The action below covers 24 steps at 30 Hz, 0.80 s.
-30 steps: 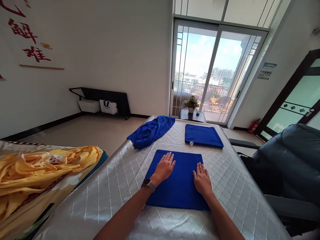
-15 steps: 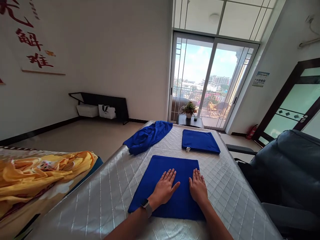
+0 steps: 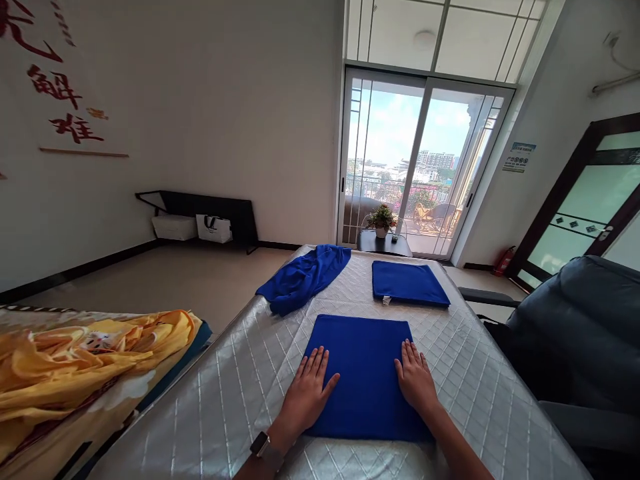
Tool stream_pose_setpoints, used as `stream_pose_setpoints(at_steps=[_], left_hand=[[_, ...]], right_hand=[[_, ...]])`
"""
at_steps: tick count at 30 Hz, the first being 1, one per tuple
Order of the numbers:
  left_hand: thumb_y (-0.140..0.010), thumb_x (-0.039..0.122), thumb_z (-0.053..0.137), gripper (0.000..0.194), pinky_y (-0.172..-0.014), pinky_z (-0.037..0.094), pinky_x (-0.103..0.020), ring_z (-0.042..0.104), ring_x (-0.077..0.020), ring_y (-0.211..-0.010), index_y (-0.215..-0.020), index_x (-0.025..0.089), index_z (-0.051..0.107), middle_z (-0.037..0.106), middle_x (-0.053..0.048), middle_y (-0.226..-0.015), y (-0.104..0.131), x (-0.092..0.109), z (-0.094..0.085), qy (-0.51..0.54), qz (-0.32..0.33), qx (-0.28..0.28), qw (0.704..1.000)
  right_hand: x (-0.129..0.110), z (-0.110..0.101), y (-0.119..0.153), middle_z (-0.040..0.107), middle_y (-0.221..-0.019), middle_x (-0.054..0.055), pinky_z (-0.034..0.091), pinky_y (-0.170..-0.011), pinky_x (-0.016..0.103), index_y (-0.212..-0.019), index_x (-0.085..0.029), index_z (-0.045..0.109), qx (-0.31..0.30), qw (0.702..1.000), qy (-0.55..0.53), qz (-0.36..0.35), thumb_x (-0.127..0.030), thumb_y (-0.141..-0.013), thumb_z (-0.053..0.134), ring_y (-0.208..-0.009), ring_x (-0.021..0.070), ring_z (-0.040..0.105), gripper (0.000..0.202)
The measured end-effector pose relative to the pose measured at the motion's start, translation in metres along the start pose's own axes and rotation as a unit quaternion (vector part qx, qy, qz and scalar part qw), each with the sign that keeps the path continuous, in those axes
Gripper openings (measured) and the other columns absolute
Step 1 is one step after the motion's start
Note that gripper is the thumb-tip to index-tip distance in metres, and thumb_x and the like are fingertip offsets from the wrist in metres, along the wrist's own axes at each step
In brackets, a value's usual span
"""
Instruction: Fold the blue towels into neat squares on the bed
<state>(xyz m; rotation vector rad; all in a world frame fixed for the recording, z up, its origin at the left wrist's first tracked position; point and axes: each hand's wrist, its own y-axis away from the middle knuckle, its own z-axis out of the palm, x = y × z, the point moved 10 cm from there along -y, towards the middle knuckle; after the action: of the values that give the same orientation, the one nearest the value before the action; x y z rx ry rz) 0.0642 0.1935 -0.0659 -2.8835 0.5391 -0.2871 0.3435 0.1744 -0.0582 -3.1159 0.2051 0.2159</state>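
Note:
A folded blue cloth [image 3: 363,380] lies flat as a near-square on the quilted silver cover right in front of me. My left hand [image 3: 307,387] rests along its left edge, fingers stretched out and thumb spread over the blue fabric. At the opposite edge lies my right hand [image 3: 416,377], palm down with straight fingers. Neither hand grips anything. Farther off to the right is a second folded blue cloth [image 3: 410,283] with a small white tag at its near edge. A crumpled blue cloth [image 3: 305,277] lies loosely at the far left.
The silver quilted cover [image 3: 215,393] spreads beneath the cloths. To the left is a bed with yellow bedding [image 3: 100,360]. A dark armchair [image 3: 575,327] stands close on the right. Beyond the far end are a small table with a potted plant [image 3: 381,219] and a sliding glass door [image 3: 425,160].
My left hand has slid left from the cloth's middle to its left edge. My right hand has shifted slightly right. The cloth's lower left edge now sits farther in. The view has shifted a little.

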Motion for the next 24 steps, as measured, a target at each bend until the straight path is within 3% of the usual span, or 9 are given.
stream_pose_setpoints(at_steps=[3, 8, 11, 18, 21, 24], left_hand=[[-0.101, 0.064, 0.026, 0.074, -0.124, 0.026, -0.049, 0.029, -0.0273, -0.151, -0.156, 0.016, 0.037, 0.034, -0.01, -0.162, 0.0, -0.001, 0.001, 0.003, 0.0, 0.004, 1.0], [-0.101, 0.064, 0.027, 0.074, -0.124, 0.026, -0.049, 0.029, -0.0272, -0.151, -0.156, 0.015, 0.037, 0.034, -0.011, -0.163, 0.001, -0.001, 0.002, 0.003, 0.0, 0.003, 1.0], [-0.101, 0.064, 0.026, 0.074, -0.125, 0.024, -0.048, 0.027, -0.0268, -0.152, -0.156, 0.015, 0.036, 0.03, -0.01, -0.164, 0.001, 0.001, 0.0, 0.0, 0.002, -0.003, 1.0], [-0.102, 0.062, 0.03, 0.072, -0.125, 0.024, -0.048, 0.026, -0.027, -0.152, -0.157, 0.015, 0.035, 0.03, -0.012, -0.164, -0.002, 0.003, -0.009, 0.008, 0.007, -0.011, 1.0], [-0.103, 0.059, 0.031, 0.067, -0.123, 0.028, -0.047, 0.028, -0.0262, -0.152, -0.158, 0.02, 0.032, 0.031, -0.01, -0.164, -0.003, 0.032, -0.017, 0.037, 0.051, -0.006, 0.998], [-0.105, 0.056, 0.032, 0.063, -0.121, 0.032, -0.043, 0.032, -0.0235, -0.15, -0.159, 0.025, 0.03, 0.035, -0.008, -0.163, 0.0, 0.1, -0.021, 0.087, 0.147, -0.027, 0.985]], right_hand=[[-0.004, 0.002, 0.026, 0.017, -0.166, 0.007, 0.008, -0.126, 0.043, -0.158, -0.009, 0.025, 0.001, 1.0, 0.007, -0.01, -0.042, -0.102, 0.019, -0.155, 0.0205, 0.012, 0.065], [0.005, 0.022, 0.067, 0.014, -0.166, 0.007, 0.011, -0.126, 0.043, -0.158, -0.008, 0.025, 0.002, 1.0, 0.005, -0.002, -0.045, -0.103, 0.017, -0.155, 0.0203, 0.01, 0.067], [0.008, 0.026, 0.076, 0.014, -0.166, 0.008, 0.014, -0.126, 0.044, -0.158, -0.007, 0.025, -0.001, 1.0, -0.012, -0.008, -0.045, -0.103, 0.019, -0.155, 0.0205, 0.009, 0.067], [0.004, 0.015, 0.08, 0.013, -0.166, 0.007, 0.012, -0.127, 0.043, -0.159, -0.008, 0.023, 0.001, 0.999, -0.033, -0.022, -0.041, -0.103, 0.02, -0.155, 0.0211, 0.007, 0.065], [0.001, 0.013, 0.084, 0.011, -0.166, 0.004, 0.01, -0.127, 0.042, -0.159, -0.012, 0.021, -0.006, 0.998, -0.043, -0.037, -0.043, -0.103, 0.02, -0.154, 0.0191, 0.008, 0.064], [0.001, 0.013, 0.085, 0.01, -0.166, 0.004, 0.011, -0.127, 0.04, -0.159, -0.011, 0.02, -0.018, 0.998, -0.042, -0.04, -0.044, -0.103, 0.02, -0.154, 0.0187, 0.01, 0.065]])
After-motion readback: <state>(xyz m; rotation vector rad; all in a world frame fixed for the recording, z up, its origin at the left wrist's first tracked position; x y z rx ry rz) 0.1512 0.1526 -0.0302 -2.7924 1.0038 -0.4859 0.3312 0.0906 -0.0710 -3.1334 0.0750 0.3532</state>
